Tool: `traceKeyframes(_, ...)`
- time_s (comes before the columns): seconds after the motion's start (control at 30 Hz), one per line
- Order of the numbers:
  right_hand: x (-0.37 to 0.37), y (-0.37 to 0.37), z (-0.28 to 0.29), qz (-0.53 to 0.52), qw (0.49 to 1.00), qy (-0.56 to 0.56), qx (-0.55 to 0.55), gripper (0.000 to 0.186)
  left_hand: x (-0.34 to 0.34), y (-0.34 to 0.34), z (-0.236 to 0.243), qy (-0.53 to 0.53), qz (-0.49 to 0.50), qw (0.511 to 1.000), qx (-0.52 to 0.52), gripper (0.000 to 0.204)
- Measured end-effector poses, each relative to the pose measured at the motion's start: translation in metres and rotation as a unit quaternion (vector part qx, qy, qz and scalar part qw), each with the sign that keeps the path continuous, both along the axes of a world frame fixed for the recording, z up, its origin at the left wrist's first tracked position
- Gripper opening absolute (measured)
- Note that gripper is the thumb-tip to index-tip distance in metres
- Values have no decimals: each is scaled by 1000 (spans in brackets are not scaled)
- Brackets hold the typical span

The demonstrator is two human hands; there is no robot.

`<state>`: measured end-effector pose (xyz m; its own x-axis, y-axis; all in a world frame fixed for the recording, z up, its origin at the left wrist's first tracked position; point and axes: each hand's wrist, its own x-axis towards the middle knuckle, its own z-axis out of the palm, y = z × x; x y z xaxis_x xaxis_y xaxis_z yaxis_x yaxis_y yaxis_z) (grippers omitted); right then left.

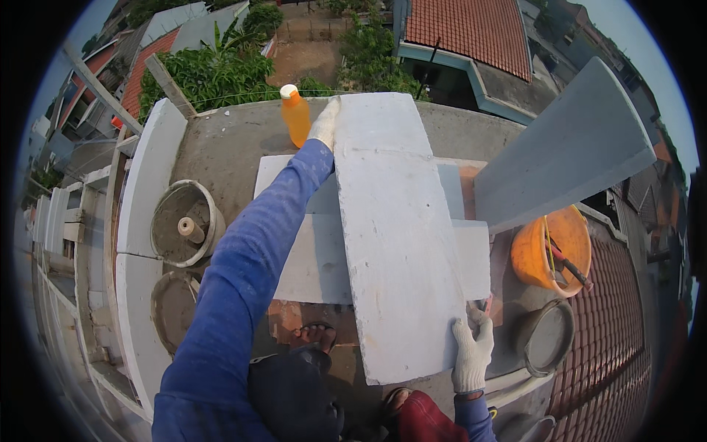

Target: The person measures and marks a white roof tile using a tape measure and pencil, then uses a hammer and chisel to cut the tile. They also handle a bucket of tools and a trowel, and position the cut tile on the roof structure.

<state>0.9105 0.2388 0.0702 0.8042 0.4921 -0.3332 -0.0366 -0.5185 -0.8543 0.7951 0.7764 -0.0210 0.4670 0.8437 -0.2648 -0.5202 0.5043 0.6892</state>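
Observation:
A long pale lightweight concrete block (398, 236) lies at a slant across other white blocks (309, 250) in front of me. My left hand (325, 124), in a white knit glove, reaches far out and grips the block's far left edge. At the near right edge is my right hand (473, 350), gloved too, with fingers curled beside the block. A small reddish thing (487, 302) shows at its fingertips; its kind is too small to make out. Close to my left hand stands an orange bottle (295, 118) with a white top.
Another block (567, 147) stands upright at right. Beside it, an orange bucket (549, 254) holds a red-handled tool (565, 261); a grey bucket (546, 339) stands nearer. Two mortar buckets (166, 239) are at left, by a low white block wall (140, 295). Roof tiles (604, 331) slope away right.

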Motion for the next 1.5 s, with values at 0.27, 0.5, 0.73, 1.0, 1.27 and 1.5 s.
traceKeyframes(0.27,-17,14,-20,-38,997,13,-70,50,12,3,-15,68,-12,998,-5,63)
traceKeyframes(0.5,-22,25,-32,-17,993,18,-118,74,24,0,-3,82,-22,996,-22,67)
traceKeyframes(0.73,4,56,-3,186,930,-303,95,83,23,29,-46,120,-13,992,44,82)
traceKeyframes(1.0,-67,347,2,421,860,-235,166,104,16,35,-51,93,-71,991,59,97)
traceKeyframes(1.27,3,382,-35,306,864,-400,14,95,10,32,-43,207,-6,972,109,101)
traceKeyframes(1.5,108,288,-20,160,916,-353,-108,83,17,21,-35,314,49,932,172,105)
